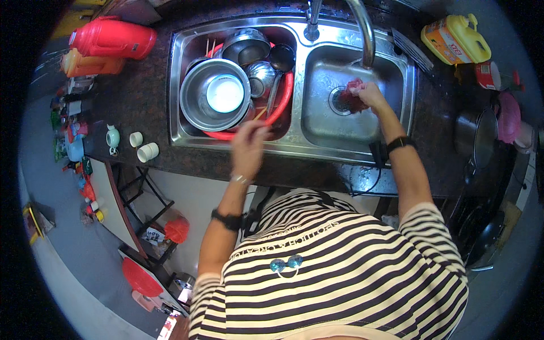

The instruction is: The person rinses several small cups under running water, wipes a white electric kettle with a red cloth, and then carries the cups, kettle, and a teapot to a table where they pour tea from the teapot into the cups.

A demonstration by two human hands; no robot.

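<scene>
My right hand (370,95) is shut on a wet dark red cloth (357,102) above the drain of the right sink basin (323,127). Blurred by motion, my left hand (247,146) is over the near edge of the left basin, with nothing visible in it and its fingers partly spread. Just beyond it, a red plastic tub (285,102) stands in the left basin. A large metal pot (193,95) with a white-looking round bottom rests there, beside a metal bowl (244,42), a shiny metal vessel (263,74) and a black bowl (282,58). Chopsticks (261,114) lie among them.
A curved faucet (366,34) overhangs the right basin. Red (114,38) and orange (91,63) thermos jugs lie at left, above small cups (148,152) and a teapot (112,137). At right are a yellow jug (457,40) and a dark pot (476,136).
</scene>
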